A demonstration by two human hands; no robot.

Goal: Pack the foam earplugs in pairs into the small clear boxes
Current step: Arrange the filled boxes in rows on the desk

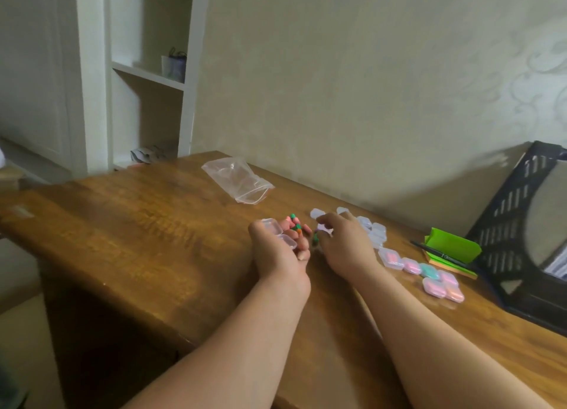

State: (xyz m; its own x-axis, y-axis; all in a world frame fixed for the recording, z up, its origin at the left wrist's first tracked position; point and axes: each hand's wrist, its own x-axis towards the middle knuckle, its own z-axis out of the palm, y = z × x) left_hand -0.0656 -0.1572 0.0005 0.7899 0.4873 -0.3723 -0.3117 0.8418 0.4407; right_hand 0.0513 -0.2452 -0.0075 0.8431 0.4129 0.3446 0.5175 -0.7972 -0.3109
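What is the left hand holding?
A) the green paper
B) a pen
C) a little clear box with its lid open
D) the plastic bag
C: the left hand has its fingers curled round a little clear box whose lid hangs open.

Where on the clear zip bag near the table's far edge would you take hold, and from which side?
Pinch the zip bag at its zip-strip end, coming from the near right. The bag lies flat on the table; that thicker edge probably gives the firmest hold and points towards the person.
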